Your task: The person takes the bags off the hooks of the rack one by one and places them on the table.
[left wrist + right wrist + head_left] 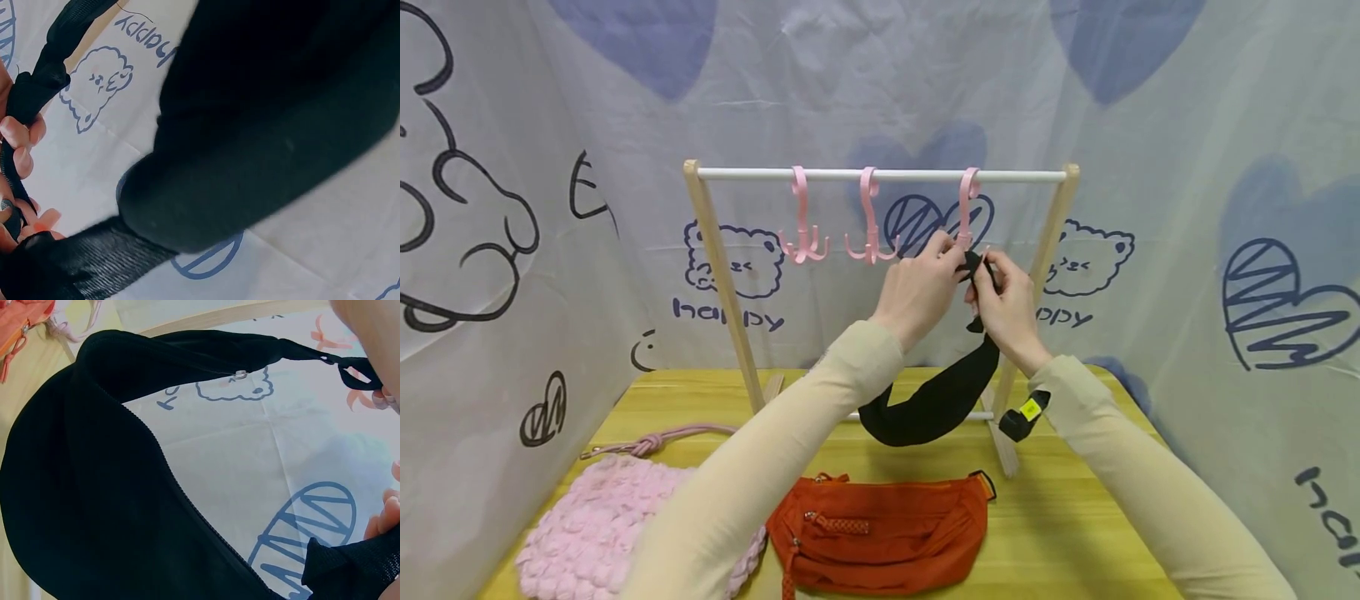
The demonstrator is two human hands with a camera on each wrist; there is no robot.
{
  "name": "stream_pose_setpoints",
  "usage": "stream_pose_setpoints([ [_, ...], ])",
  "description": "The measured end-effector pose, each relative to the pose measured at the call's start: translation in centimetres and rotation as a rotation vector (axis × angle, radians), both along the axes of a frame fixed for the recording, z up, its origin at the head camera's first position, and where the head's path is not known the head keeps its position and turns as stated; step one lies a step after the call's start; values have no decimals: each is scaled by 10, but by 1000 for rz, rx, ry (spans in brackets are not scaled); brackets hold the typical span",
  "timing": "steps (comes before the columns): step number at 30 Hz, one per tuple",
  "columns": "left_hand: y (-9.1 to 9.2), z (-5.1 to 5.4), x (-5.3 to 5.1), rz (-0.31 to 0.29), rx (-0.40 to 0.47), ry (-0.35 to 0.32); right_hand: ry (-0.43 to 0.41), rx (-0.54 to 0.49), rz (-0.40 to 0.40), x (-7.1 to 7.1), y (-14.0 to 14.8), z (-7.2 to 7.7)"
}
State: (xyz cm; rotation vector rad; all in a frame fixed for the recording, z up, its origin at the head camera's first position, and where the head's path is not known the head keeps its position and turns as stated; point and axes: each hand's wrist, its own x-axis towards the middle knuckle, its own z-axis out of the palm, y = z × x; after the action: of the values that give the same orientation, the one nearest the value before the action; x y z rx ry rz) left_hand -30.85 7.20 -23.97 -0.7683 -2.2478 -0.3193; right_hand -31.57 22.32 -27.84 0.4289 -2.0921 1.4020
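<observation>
A black zippered bag (925,412) hangs in a curve from its strap (972,265), below the right-hand pink hook (967,204). My left hand (917,287) pinches the strap close under that hook. Just to its right, my right hand (1009,307) grips another part of the strap. In the left wrist view the bag's dark body (269,156) fills much of the picture, with fingers (22,140) at the left edge. The right wrist view shows the bag (75,481) with its zipper edge and small metal pull (240,374). Whether the strap touches the hook is hidden by my fingers.
A white bar (737,174) on wooden legs (726,292) carries two more pink hooks (802,217). On the wooden table (1075,533) lie an orange waist bag (887,537) and a pink puffy bag (602,525). A patterned cloth (880,67) hangs behind.
</observation>
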Motion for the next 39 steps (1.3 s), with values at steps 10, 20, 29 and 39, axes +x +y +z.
stream_pose_setpoints([
  [10, 1, -5, -4, -61, 72, -38, -81, -165, 162, 3, 7, 0],
  [20, -1, -11, -9, -113, 105, 8, -234, -167, 271, 5, 18, 0],
  [29, -2, -13, -11, -118, 107, 5, -495, -140, 379, 3, 26, -2],
  [39, -1, -12, -11, -113, 84, -18, -606, -289, 517, 0, 31, 5],
])
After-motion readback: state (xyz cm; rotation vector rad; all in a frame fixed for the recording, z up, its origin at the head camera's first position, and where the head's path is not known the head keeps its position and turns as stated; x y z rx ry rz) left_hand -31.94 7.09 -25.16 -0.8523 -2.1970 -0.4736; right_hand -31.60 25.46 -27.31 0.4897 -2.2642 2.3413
